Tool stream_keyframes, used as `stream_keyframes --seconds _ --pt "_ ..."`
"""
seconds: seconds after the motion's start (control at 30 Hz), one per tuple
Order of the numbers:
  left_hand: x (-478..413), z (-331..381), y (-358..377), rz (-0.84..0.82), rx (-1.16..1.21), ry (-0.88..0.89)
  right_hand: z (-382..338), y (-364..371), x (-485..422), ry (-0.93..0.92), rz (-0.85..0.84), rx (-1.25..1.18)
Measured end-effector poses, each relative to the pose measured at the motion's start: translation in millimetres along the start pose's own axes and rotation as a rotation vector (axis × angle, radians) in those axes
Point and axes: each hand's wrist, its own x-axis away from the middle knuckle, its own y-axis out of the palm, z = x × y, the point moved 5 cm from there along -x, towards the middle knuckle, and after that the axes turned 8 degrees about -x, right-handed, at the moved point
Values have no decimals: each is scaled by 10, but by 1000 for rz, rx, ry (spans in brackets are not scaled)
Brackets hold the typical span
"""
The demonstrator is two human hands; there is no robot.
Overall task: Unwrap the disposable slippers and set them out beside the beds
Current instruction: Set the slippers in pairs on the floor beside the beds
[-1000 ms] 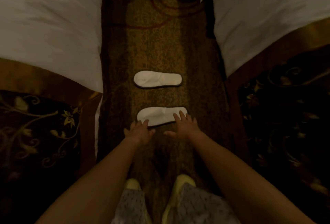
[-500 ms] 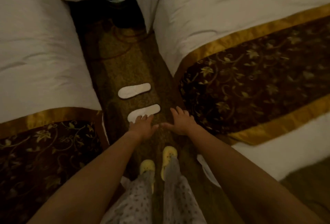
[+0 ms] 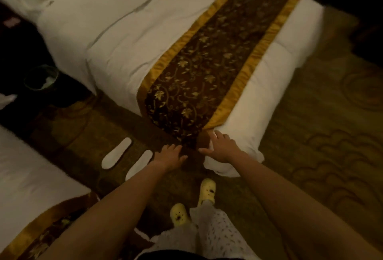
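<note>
We find no readable text, label, brand, number or sign anywhere. The two white slippers [image 3: 116, 153] on the carpet [image 3: 310, 135] are blank on the sides we see, and the bed runner [image 3: 199, 73] carries only a gold leaf pattern, no lettering. Dim light and blur hide any fine print.

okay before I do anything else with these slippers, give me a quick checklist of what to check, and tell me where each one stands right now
1. Both white slippers out of wrapping: far slipper, near slipper lie bare. Ok.
2. Placed on the carpet between the beds: ok.
3. Pair parallel, side by side: ok.
4. Hands free: left hand and right hand hold nothing. Ok.
5. Second pair for the right bed: none visible. Cannot tell.
</note>
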Motion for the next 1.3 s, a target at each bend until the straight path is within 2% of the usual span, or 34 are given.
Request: stream_keyframes --seconds 0.4,0.77,0.97,1.1,1.3 --pt "-86 2339 -137 46 -320 332 2092 -118 1356 328 143 -262" --pt "-211 4568 -101 57 -336 487 4022 -589 2219 445 234 -367" --pt "-589 5360 -321 45 -422 517 4796 -918 2264 499 313 -467" --pt "-1017 5830 -501 22 -450 532 5259 -1173 2106 521 307 -515" --pt "-1906 6693 -981 2 -478 553 6112 -1907 1624 539 306 -528"
